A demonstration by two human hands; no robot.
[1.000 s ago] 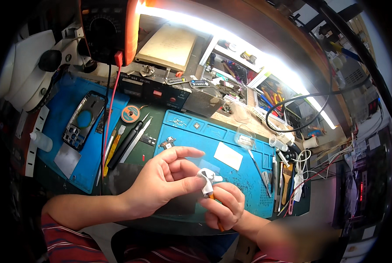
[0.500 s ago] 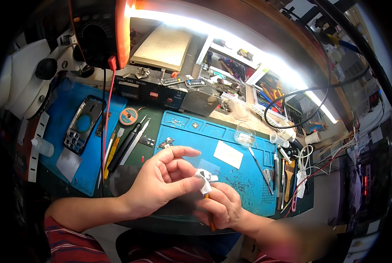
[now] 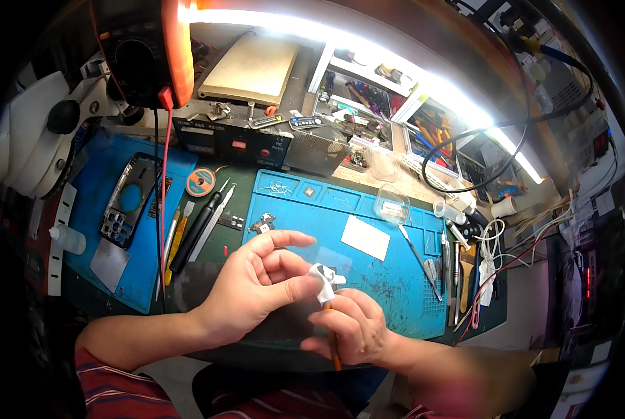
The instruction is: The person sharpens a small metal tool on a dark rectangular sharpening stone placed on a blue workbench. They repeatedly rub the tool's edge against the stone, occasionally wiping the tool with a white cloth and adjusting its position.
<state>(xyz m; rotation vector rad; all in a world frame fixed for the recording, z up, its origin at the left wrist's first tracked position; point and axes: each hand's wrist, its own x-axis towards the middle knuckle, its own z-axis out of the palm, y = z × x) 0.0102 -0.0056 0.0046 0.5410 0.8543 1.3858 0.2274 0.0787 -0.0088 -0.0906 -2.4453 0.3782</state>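
Note:
My left hand (image 3: 260,290) pinches a white crumpled cloth or tissue (image 3: 324,288) wrapped around the upper end of a slim tool with an orange-brown handle (image 3: 333,346); what is inside the cloth is mostly hidden. Just to the right and lower, my right hand (image 3: 354,328) grips that handle with curled fingers. Both hands hover over the near part of a blue silicone mat (image 3: 410,300) and a dark plate (image 3: 204,279). A white card (image 3: 365,237) lies on the mat beyond them, near a small metal part (image 3: 262,223).
At left are a microscope (image 3: 37,140), a hanging multimeter (image 3: 120,49), a phone housing (image 3: 117,230), solder spool (image 3: 199,181), bottle (image 3: 68,239) and several tools (image 3: 187,237). Tools and cables crowd the mat's right (image 3: 459,279); a power unit (image 3: 222,143) and shelves stand behind.
Both hands have moved slightly left with the cloth and handle, keeping their grips. The surrounding bench has shifted a little in view as the head moved.

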